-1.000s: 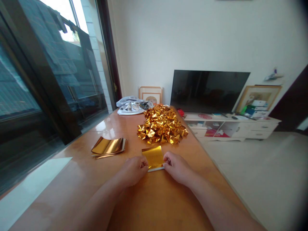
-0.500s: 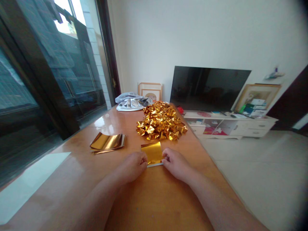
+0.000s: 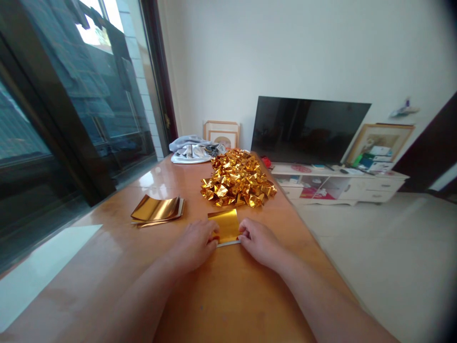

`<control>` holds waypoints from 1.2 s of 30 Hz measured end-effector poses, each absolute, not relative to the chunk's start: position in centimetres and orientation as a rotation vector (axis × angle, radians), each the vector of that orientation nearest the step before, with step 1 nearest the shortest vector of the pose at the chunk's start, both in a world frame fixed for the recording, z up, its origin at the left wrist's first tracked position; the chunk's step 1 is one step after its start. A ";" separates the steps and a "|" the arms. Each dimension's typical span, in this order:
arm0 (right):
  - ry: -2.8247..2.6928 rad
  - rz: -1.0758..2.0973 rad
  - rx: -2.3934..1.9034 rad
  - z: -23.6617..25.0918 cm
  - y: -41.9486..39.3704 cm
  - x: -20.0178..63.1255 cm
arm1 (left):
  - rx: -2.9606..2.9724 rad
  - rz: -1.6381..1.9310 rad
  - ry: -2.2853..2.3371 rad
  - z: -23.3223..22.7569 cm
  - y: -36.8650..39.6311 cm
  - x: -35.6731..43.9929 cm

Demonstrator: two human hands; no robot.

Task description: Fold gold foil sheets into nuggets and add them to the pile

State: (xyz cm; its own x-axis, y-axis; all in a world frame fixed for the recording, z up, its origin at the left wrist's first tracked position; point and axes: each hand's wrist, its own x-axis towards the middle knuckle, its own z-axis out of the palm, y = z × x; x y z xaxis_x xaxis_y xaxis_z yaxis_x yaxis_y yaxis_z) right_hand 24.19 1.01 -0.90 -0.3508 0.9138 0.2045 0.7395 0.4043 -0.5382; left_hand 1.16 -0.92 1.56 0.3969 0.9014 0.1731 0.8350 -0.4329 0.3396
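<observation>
Polished brown wood makes up the tabletop [image 3: 228, 300], which runs away toward a white wall [image 3: 214, 57]. One gold sheet [image 3: 227, 225] lies on it between two hands, close to the person. It is roughly square, smooth and shiny, with a pale strip along its near edge and a darker tone at its far left corner. The right hand [image 3: 259, 242] is closed, thumb and fingers pinching the sheet's near right corner. The left hand [image 3: 197, 240] has its fingers curved over the left edge with the thumb lower down; whether it grips firmly, I cannot tell.

Just beyond the sheet sits one heap of crumpled-looking gold pieces [image 3: 238, 181], too many and too tangled to count. Left of the sheet is one stack of gold sheets [image 3: 157, 209], slightly bowed, its layers uncountable. One pale flat panel [image 3: 46, 271] lies at the table's left side, and one bundle of grey fabric [image 3: 193, 150] at the far end. Past the table stand one television [image 3: 310, 131] and one white cabinet [image 3: 378, 188].
</observation>
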 end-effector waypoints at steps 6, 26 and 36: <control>-2.195 0.490 -1.383 -0.9 1.0 24.2 | 2.658 0.464 1.385 1.9 -1.5 1.6; -2.319 0.303 -1.476 0.7 0.6 24.8 | 2.790 0.266 1.329 2.2 -1.9 2.5; -2.708 0.159 -1.490 3.0 -4.1 23.5 | 2.773 0.233 1.334 2.5 -1.9 2.6</control>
